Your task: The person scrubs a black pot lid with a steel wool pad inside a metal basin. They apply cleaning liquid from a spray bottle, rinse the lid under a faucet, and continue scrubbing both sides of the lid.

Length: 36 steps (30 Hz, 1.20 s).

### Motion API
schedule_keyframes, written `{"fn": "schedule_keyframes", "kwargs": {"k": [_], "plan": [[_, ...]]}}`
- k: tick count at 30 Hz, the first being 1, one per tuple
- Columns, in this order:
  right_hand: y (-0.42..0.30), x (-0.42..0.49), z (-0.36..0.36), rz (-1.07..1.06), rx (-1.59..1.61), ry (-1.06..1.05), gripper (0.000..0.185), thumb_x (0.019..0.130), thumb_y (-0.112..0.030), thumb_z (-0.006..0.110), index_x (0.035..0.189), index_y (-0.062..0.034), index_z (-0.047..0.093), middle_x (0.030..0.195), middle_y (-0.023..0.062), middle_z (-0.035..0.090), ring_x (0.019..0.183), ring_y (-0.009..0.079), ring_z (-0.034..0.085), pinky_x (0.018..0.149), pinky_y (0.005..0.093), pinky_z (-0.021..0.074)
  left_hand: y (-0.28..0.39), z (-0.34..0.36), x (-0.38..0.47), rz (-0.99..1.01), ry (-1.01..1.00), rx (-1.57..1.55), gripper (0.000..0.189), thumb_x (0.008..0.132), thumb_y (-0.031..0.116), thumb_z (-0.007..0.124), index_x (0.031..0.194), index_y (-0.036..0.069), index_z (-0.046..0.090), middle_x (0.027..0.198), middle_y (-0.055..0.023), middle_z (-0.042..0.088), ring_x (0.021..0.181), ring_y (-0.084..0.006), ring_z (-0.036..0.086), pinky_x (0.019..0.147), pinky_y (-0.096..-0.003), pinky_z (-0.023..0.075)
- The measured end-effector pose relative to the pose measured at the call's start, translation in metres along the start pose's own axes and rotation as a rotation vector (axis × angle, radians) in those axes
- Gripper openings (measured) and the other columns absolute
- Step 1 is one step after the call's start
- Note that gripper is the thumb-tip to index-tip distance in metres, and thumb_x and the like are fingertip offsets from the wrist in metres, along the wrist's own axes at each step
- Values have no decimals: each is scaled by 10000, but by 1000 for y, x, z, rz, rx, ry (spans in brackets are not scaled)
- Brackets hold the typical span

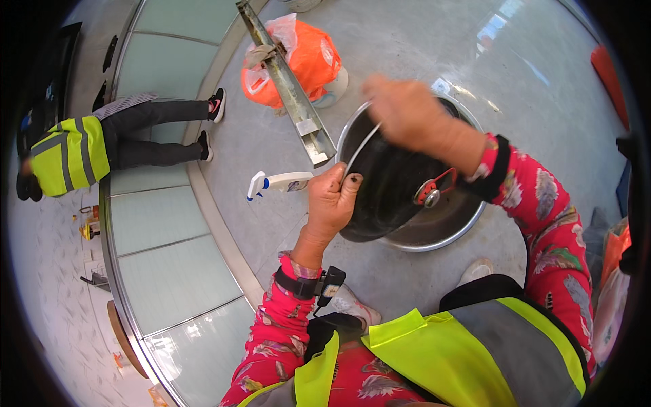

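Note:
My left hand (333,198) grips the pale rim of a black, round metal pan or lid (389,185), thumb on top. Dark smudges mark the thumb. The pan is tilted over a wide steel basin (422,248) on the floor, hiding much of its inside. A red fitting (424,192) with a shiny round knob or bolt sits on the pan's dark face. Over the far part of the pan is my right hand (407,114), blurred, with fingers curled; whether it holds anything is hidden. Just left of my left hand, a white spray bottle (292,180) lies on the floor.
A long metal channel (292,89) leans across an orange plastic bag (318,61) on a pale bucket (335,89). Glass-fronted cabinets (168,219) line the left side, where a person in a yellow vest (71,155) stands. Plastic bags (613,300) are at right.

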State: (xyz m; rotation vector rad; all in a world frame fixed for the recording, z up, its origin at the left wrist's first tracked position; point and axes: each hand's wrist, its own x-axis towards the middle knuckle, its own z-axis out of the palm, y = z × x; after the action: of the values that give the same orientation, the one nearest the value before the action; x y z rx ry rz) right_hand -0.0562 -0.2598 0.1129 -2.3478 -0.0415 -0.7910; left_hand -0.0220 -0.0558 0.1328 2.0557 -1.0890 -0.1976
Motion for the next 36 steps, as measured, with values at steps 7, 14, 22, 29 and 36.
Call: {"fn": "schedule_keyframes", "kwargs": {"k": [7,14,22,29,36], "plan": [[25,3,-6,7,26,-250,192,849,-184,485,848,-7,561,771,198,622,758,362,620,670,440,492,-1,-13,-8,29,24,75,342,884,117,618,650,9,393,565,-102,347,477,-225,302,452,-329,277],[-7,9,-5,-87,-31,-588,188,797,-168,524,824,-11,625,868,198,648,840,352,631,738,427,511,1,0,-8,127,55,48,351,871,87,628,638,12,376,568,-82,324,482,-218,264,442,-315,259],[90,-14,24,526,237,-21,243,865,-198,464,915,-1,598,884,198,640,867,353,601,786,423,459,-9,-26,-31,-123,225,-65,322,902,93,596,652,26,404,610,34,343,606,-63,288,506,-253,277],[117,-48,22,771,1035,-143,380,945,-395,457,924,-47,608,816,8,577,763,91,513,699,260,442,-20,-25,-47,-368,372,-458,188,932,122,538,775,25,571,735,70,510,685,-19,406,617,-196,354],[86,-60,-5,820,894,-227,327,879,-319,632,1003,-17,639,858,64,633,742,123,589,663,262,502,-30,-24,-50,-492,347,-548,114,897,62,523,820,18,594,767,58,528,719,-23,424,660,-190,369]]}}
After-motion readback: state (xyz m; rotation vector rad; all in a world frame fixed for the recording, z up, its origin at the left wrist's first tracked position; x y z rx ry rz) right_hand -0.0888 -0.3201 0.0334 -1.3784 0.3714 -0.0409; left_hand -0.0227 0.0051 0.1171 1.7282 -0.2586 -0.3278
